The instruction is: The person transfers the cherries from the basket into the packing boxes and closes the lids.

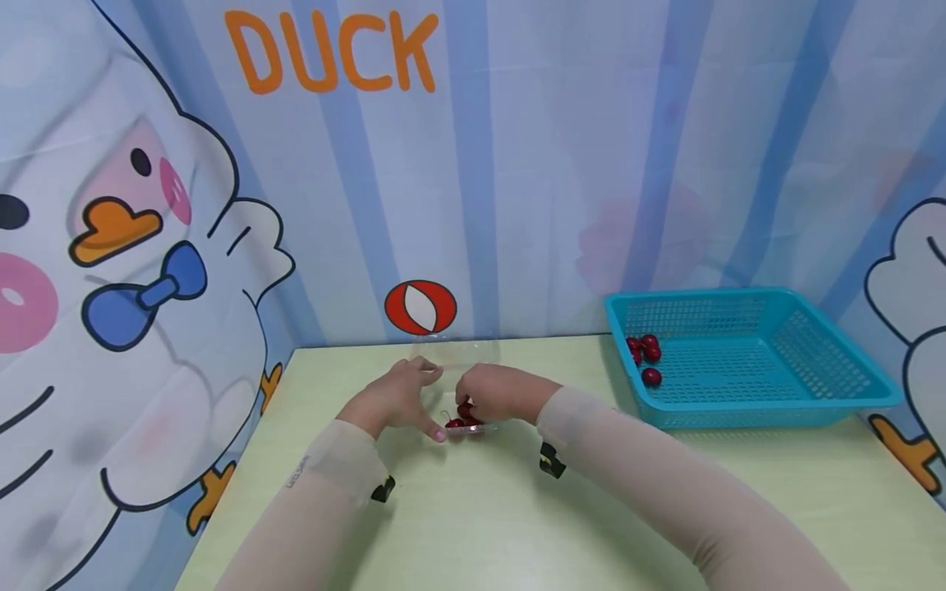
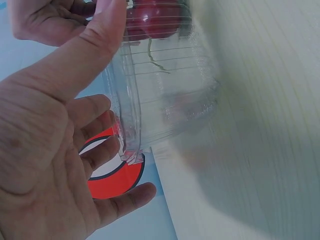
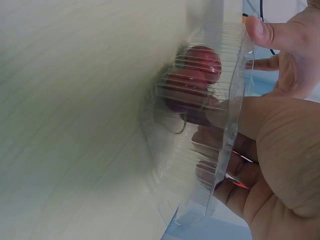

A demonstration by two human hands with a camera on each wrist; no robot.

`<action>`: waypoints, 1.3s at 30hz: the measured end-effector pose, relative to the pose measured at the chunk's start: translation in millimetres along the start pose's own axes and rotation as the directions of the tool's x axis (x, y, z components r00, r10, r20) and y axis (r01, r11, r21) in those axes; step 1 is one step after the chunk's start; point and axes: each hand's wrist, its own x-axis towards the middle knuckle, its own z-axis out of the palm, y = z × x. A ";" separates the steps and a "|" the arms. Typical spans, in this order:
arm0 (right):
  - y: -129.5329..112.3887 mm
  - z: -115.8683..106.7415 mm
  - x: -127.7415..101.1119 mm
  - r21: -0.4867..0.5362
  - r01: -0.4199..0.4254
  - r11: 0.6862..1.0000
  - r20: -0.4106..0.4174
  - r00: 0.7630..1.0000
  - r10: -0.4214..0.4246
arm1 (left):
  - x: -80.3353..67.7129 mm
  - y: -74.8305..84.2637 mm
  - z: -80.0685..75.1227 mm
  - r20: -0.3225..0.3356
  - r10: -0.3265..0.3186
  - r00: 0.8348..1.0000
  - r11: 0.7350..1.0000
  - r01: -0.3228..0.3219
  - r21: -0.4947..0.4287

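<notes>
A: Grip?
B: Right hand (image 1: 504,391) reaches into clear ribbed plastic box (image 2: 167,122); can't tell if pinching. Left hand (image 1: 397,394) spread at its rim.
A: Round red cherries (image 3: 189,90)?
B: In box, beside right hand. Only head view shows turquoise plastic basket (image 1: 739,408), right of grip.

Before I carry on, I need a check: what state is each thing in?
Clear plastic container: open, on the table.
Container cherries: clustered, at least one stemmed.
Turquoise basket: upright, uncovered.
Basket cherries: lying at the basket's left end.
Left hand: fingers spread, thumb at the container's rim.
Right hand: fingers inside the container; grip unclear.
</notes>
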 end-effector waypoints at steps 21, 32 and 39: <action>78.8 -90.1 -76.9 0.160 -0.112 0.981 -0.199 0.970 0.143 | -2.2 -2.2 -0.8 0.002 0.003 1.000 1.000 -0.003 0.025; 162.0 -119.2 -122.2 0.280 -0.333 0.900 -0.203 0.896 0.395 | -0.3 -4.0 -1.8 0.001 -0.004 1.000 1.000 0.004 0.012; 210.4 -98.6 -141.3 0.270 -0.374 0.887 -0.176 0.887 0.427 | -1.5 0.4 1.0 0.004 -0.006 1.000 1.000 0.006 0.006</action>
